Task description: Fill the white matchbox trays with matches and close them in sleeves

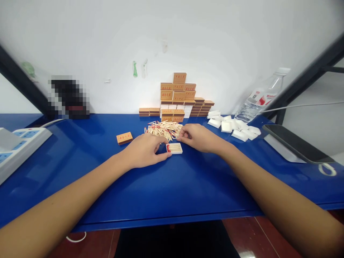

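Note:
A white matchbox tray (177,152) with several red-tipped matches inside lies on the blue table. My left hand (142,150) curves around the tray's left end, thumb at the near corner and fingers at the far side, holding it. Behind the tray spreads a loose pile of matches (168,129). My right hand (197,137) is at the pile's right edge, its thumb and fingertips pinched together; what they hold is too small to make out. An orange matchbox sleeve (124,138) lies left of my left hand.
Stacked matchboxes (178,96) stand against the wall behind the pile. White trays (239,126) are heaped at the right, near a leaning water bottle (259,98) and a propped phone (297,143). A power strip (25,147) sits at the left.

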Demonstrator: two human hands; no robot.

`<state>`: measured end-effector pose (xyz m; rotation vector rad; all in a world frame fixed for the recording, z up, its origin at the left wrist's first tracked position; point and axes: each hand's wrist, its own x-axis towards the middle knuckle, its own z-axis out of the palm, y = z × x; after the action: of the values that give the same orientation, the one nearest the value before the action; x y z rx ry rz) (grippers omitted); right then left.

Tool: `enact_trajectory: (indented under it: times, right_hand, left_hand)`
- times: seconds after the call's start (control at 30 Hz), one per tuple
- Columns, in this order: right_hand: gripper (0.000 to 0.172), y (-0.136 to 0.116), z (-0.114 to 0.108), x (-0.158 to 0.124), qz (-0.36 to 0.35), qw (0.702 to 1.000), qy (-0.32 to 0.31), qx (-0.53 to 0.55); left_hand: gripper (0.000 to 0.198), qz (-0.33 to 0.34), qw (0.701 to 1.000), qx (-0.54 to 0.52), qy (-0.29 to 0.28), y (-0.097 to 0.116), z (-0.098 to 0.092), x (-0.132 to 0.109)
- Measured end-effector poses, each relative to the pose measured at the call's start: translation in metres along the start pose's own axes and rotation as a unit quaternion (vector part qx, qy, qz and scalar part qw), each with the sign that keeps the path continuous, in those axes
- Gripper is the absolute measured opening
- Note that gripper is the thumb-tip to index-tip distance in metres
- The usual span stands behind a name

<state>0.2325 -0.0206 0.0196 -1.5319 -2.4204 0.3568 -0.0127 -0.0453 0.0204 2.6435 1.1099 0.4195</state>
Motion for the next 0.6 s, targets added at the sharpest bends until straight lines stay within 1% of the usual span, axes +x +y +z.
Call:
enact_trajectory:
  times: [0.1,0.17,0.27,0.33,0.43,0.5,0.6]
  right_hand:
    - [0.021,0.004,-0.005,-0.001,-0.021,1.0,-0.022,-0.008]
    - [0.02,0.005,-0.011,-0.003,-0.036,0.999,-0.016,0.004]
    - [0.02,0.0,-0.018,-0.007,-0.058,0.997,-0.009,0.052]
    - [0.021,-0.006,-0.018,-0.009,-0.076,0.994,-0.032,0.074]
    - [0.02,-0.015,-0.014,-0.011,-0.093,0.991,-0.065,0.065]
    - [0.021,-0.016,-0.012,-0.01,-0.097,0.992,-0.054,0.063]
    - [0.021,-0.009,-0.013,-0.007,-0.082,0.994,0.009,0.065]
  left_hand:
    - [0.031,-0.001,1.0,0.002,0.0,0.0,0.0,0.0]
    - [0.032,-0.004,1.0,0.003,0.003,0.0,0.0,0.0]
    - [0.033,-0.006,1.0,0.006,0.009,-0.001,0.001,0.0]
    - [0.032,-0.008,1.0,0.009,0.008,-0.002,0.001,0.0]
    - [0.031,-0.01,1.0,0.015,0.007,-0.003,0.001,0.0]
    - [0.03,-0.011,1.0,0.015,0.008,-0.003,0.001,-0.001]
    - [0.031,-0.009,1.0,0.009,0.007,-0.002,0.001,-0.001]
